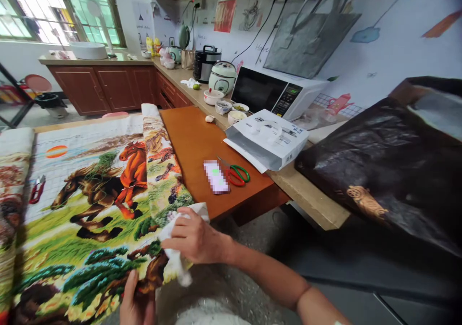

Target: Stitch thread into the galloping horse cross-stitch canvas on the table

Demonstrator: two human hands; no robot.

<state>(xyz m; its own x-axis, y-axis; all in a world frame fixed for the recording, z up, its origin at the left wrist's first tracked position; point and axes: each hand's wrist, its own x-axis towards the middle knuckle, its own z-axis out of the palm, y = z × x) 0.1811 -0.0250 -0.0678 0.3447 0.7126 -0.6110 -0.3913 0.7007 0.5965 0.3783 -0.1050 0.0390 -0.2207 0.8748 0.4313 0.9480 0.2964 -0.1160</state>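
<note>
A large cross-stitch cloth [86, 205] with running horses lies spread over an orange-brown table [195, 142]. My right hand [193, 238] grips the cloth's rolled right edge at its near corner, where the white backing bunches up. At the bottom of the view, my left hand [135, 301] pinches the near edge of the same cloth. Red thread snips [37, 189] rest on the cloth at the left.
Scissors with red and green handles [236, 173] and a blurred flat object [215, 176] lie on the table. A white paper bag [269, 140], a microwave [277, 94], bowls and rice cookers line the counter. A dark plastic bag [390, 166] sits at the right.
</note>
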